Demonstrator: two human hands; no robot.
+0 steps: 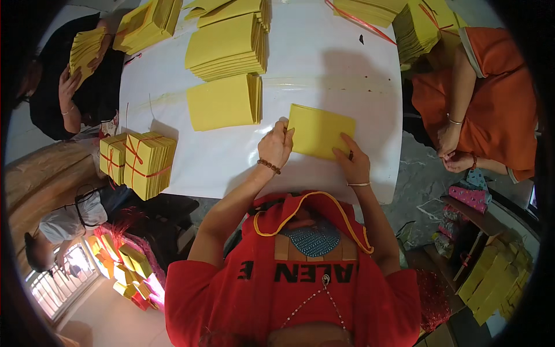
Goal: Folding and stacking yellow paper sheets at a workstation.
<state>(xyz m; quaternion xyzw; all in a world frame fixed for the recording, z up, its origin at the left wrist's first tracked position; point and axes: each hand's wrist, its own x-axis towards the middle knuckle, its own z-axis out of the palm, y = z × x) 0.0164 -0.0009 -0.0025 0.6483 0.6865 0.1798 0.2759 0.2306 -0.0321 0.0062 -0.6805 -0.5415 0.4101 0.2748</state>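
Observation:
A folded yellow paper packet is in front of me at the near side of the table. My left hand is closed at its left edge, with the thumb against the corner. At the lower right corner my right hand grips the packet, its thumb and fingers on the paper. Just left of my hands lies a small yellow paper stack. Behind that stack rises a thicker, fanned yellow stack.
Red-tied yellow bundles stand at the white table's near left corner. Another tied bundle sits at the far right. A person in black at left holds yellow papers. A person in orange sits at right.

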